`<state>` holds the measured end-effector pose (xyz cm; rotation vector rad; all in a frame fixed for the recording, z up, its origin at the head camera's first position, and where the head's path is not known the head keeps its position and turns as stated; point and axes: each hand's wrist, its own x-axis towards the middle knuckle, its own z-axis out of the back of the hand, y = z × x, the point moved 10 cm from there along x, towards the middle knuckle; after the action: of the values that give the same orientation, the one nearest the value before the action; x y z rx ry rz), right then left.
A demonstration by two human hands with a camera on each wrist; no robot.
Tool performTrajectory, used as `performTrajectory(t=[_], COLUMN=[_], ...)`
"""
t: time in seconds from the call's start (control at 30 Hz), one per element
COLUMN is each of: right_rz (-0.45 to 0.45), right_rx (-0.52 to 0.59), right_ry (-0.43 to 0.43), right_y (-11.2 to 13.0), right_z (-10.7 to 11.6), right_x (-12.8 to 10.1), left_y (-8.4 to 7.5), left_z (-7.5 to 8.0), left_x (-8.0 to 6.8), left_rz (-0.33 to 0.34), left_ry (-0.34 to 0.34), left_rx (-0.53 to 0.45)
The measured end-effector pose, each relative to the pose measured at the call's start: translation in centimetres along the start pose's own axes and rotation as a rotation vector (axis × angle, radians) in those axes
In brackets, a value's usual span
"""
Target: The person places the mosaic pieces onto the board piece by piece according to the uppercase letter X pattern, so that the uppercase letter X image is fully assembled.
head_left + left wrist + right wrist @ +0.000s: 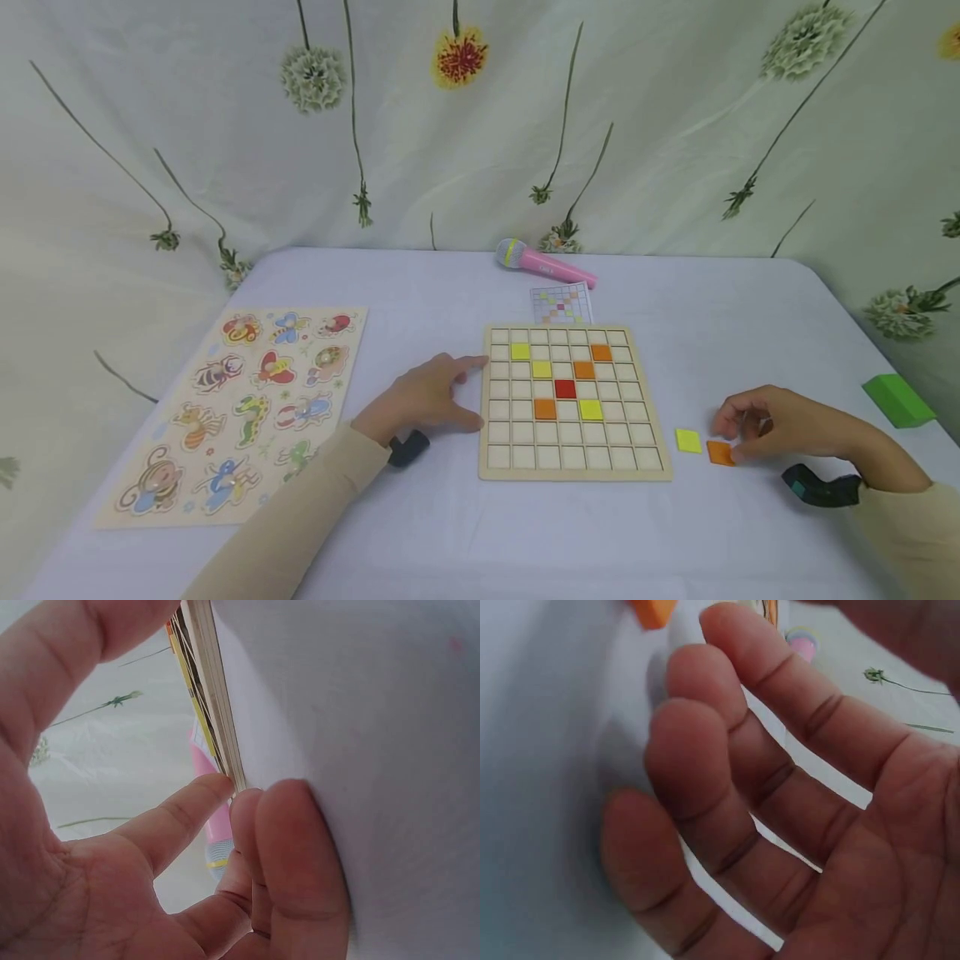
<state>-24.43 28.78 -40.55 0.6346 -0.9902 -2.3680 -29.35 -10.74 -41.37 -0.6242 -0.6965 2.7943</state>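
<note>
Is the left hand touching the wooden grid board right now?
Touching. In the left wrist view the left hand has fingertips pressed against the edge of the grid board; the head view agrees, with fingers at the board's left edge.

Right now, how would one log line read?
left hand: steadies wooden grid board | right hand: fingers touch loose orange square tile | yellow square tile: beside

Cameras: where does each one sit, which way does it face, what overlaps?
Head: above, looking forward and down at the grid board; both hands and sleeves show.
Left wrist: under the left hand, facing the board's edge.
Right wrist: at the right hand, facing an orange tile.
Shared: head and left wrist both show the pink microphone.
</note>
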Motion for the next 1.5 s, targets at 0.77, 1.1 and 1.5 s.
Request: performTrajectory(t=[0.77, 1.1, 1.5], right_rz=[-0.003, 0.117, 0.099], right_rx=[-0.143, -0.036, -0.023], right_ry=[-0.073, -0.159, -0.164], right_y=[0.8, 5.2, 8.4], right_z=[0.6, 1.0, -0.8], right_x=[-0.1, 2.9, 6.8], left_y=[0.0, 0.1, 0.1], left_z=[0.0, 0.0, -0.1], left_x=[-0.1, 0.0, 0.1], left_rz=[0.008, 0.011, 0.009], left_ry=[0.003, -0.001, -0.003], left_rx=[-0.009, -0.013, -0.017])
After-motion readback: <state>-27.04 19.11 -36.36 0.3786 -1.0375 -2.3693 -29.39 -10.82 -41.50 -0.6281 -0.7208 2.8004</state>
